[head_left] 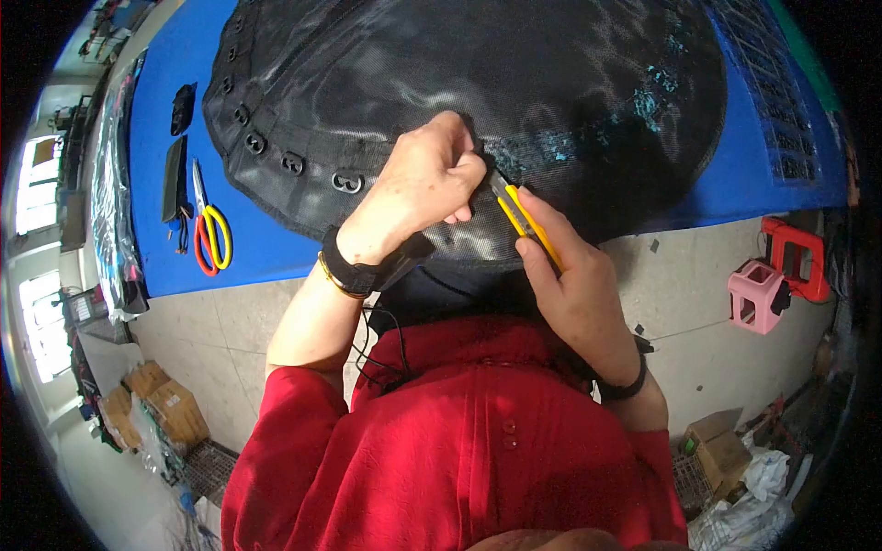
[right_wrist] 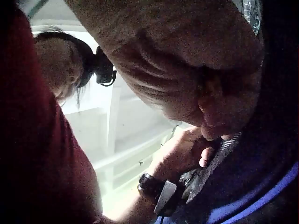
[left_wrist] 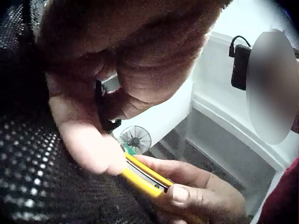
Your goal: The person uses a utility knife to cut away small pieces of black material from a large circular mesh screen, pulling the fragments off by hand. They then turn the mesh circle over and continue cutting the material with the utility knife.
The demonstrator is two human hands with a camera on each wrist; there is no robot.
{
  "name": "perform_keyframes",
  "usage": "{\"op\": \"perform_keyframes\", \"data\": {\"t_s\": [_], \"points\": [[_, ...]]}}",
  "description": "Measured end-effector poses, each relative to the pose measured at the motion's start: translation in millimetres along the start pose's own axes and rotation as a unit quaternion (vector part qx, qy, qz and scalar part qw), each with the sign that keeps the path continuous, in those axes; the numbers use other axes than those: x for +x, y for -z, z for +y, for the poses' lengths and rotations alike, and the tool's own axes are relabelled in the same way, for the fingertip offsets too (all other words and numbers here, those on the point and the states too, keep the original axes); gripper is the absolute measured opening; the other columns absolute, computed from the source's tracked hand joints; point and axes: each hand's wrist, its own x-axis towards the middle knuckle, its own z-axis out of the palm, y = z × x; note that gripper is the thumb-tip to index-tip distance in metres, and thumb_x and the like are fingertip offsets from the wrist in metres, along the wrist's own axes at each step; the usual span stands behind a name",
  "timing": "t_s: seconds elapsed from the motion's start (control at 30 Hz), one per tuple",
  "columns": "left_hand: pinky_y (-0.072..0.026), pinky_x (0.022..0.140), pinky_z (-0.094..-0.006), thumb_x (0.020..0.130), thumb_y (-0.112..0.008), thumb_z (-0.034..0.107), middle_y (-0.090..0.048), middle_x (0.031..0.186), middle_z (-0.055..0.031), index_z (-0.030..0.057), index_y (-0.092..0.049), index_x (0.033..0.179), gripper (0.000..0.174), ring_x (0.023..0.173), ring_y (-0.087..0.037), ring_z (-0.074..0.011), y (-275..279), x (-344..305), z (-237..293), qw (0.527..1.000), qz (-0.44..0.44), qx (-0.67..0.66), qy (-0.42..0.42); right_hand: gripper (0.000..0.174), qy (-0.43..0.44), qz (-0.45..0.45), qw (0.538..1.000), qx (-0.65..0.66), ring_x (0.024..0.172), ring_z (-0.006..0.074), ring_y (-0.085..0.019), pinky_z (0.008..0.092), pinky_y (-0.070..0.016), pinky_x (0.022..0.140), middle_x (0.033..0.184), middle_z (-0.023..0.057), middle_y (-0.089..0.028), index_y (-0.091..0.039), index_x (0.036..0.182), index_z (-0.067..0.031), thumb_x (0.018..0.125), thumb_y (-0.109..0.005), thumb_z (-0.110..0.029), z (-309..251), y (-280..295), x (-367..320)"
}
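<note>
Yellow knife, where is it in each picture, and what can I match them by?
Head: just right of centre, the yellow knife is in the right hand, its tip toward the left hand.
Left wrist: low in the middle, in the right hand's grip.
Right wrist: not clearly visible; a dim yellowish patch inside the large right hand may be it.
Shared landmark: the right hand, in all three.

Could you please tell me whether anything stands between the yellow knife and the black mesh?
No separate object is visible between the yellow knife, held in the right hand, and the black mesh. The left hand is close by the blade end, though, so it may limit movement that way.
</note>
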Motion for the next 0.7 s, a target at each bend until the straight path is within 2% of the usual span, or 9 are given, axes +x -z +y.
{"op": "perform_keyframes", "data": {"t_s": [0.3,0.37,0.57,0.7], "points": [[-0.0535,0.048,-0.0296,0.098,-0.066,0.017,-0.065,0.064,-0.0091,-0.0032,-0.059,0.095,0.022,0.051,-0.067,-0.0129,-4,3,5,0.995,0.018,0.093,-0.021,0.048,0.017,0.002,1.0,-0.013,0.114,0.0404,-0.067,0.0453,-0.0558,0.094,0.129,0.0236,-0.066,-0.052,0.146,-0.0055,0.099,-0.062,-0.011,4,-3,-7],[-0.0534,0.048,-0.0293,0.099,-0.066,0.017,-0.064,0.065,-0.0084,-0.0028,-0.058,0.095,0.022,0.051,-0.067,-0.0129,-5,4,-1,0.995,0.018,0.083,-0.045,0.048,0.022,0.001,1.0,-0.015,0.114,0.0404,-0.068,0.0454,-0.0559,0.093,0.129,0.0233,-0.067,-0.052,0.146,-0.0056,0.099,-0.063,-0.012,5,-3,-7],[-0.0545,0.047,-0.027,0.101,-0.062,0.008,-0.06,0.069,-0.0041,0.0017,-0.049,0.094,0.016,0.053,-0.067,-0.0137,-4,1,-11,0.999,0.018,-0.036,-0.022,0.046,0.012,-0.003,1.0,0.003,0.117,0.0403,-0.067,0.0441,-0.0555,0.095,0.132,0.0226,-0.066,-0.053,0.144,-0.0044,0.099,-0.063,-0.011,4,-1,-6],[-0.0557,0.049,-0.0272,0.102,-0.06,0.006,-0.059,0.075,-0.0045,0.0034,-0.045,0.097,0.016,0.056,-0.069,-0.0145,-2,1,-19,0.995,-0.003,-0.103,-0.017,0.044,-0.008,-0.001,0.999,0.051,0.122,0.0387,-0.065,0.0412,-0.0539,0.099,0.135,0.0221,-0.065,-0.055,0.142,-0.0033,0.099,-0.063,-0.008,2,9,-3]]}}
